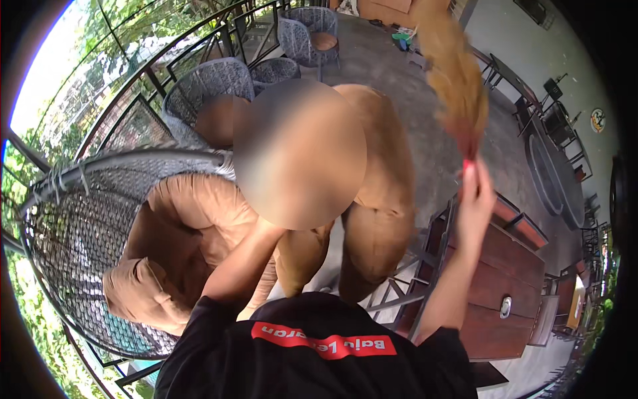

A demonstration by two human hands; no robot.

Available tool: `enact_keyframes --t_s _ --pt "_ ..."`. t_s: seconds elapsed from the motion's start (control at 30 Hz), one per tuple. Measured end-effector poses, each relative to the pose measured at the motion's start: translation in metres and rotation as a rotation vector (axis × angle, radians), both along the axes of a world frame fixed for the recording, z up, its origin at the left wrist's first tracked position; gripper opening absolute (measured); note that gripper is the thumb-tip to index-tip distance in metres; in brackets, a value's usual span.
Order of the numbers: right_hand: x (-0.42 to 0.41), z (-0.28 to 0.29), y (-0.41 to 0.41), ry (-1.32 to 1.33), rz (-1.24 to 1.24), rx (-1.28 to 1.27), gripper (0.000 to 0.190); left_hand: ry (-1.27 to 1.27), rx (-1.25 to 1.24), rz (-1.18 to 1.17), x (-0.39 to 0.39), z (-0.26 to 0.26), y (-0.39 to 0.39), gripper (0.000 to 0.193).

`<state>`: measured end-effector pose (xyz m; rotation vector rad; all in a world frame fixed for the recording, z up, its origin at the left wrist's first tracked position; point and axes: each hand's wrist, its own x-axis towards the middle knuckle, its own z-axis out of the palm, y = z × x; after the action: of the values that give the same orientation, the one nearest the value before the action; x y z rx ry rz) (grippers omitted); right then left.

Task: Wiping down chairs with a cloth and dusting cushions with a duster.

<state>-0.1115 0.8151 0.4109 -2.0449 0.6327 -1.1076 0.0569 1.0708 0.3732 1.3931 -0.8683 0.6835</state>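
Observation:
My right hand [476, 192] is raised at the right, closed around the red handle [468, 163] of a feather duster. The duster's brown feathers [456, 75] point away from me and look blurred. My left forearm [244, 264] reaches to a large tan padded cushion [381, 149] in front of me; a blurred patch covers the left hand and part of the cushion, so its grip cannot be seen. At the left, more tan padding [199, 204] rests in a woven hanging chair [79, 234]. Whether both paddings are one piece is unclear.
A dark reddish wooden table [503, 294] with a small pale object [506, 306] on it stands right of me. Woven grey armchairs [209, 80] line the metal railing [194, 35] ahead. More furniture [558, 119] is along the right wall.

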Motion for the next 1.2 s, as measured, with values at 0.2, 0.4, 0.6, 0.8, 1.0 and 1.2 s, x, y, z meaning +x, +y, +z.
enact_keyframes --t_s 0.2,0.4,0.6,0.8,1.0,1.2 --pt "-0.04 -0.199 -0.001 0.558 0.099 0.075 0.03 0.212 -0.238 0.132 0.072 0.029 -0.052 0.022" --pt "0.016 -0.103 -0.031 0.146 -0.168 0.3 0.03 0.206 -0.261 0.204 0.135 0.003 -0.089 0.012" --pt "0.029 -0.274 -0.071 0.648 0.007 0.036 0.029 0.272 -0.341 0.106 0.191 -0.013 -0.113 0.011" --pt "0.111 -0.176 -0.133 0.219 -0.102 0.326 0.026 0.412 -0.335 -0.273 0.27 -0.045 -0.1 0.021" --pt "0.185 -0.138 -0.093 0.263 0.431 -0.325 0.037 0.579 -0.41 -0.429 0.35 -0.084 -0.105 0.02" --pt "0.194 -0.243 -0.142 0.432 -0.024 0.066 0.03 0.685 -0.73 -0.498 0.365 -0.071 -0.123 0.039"
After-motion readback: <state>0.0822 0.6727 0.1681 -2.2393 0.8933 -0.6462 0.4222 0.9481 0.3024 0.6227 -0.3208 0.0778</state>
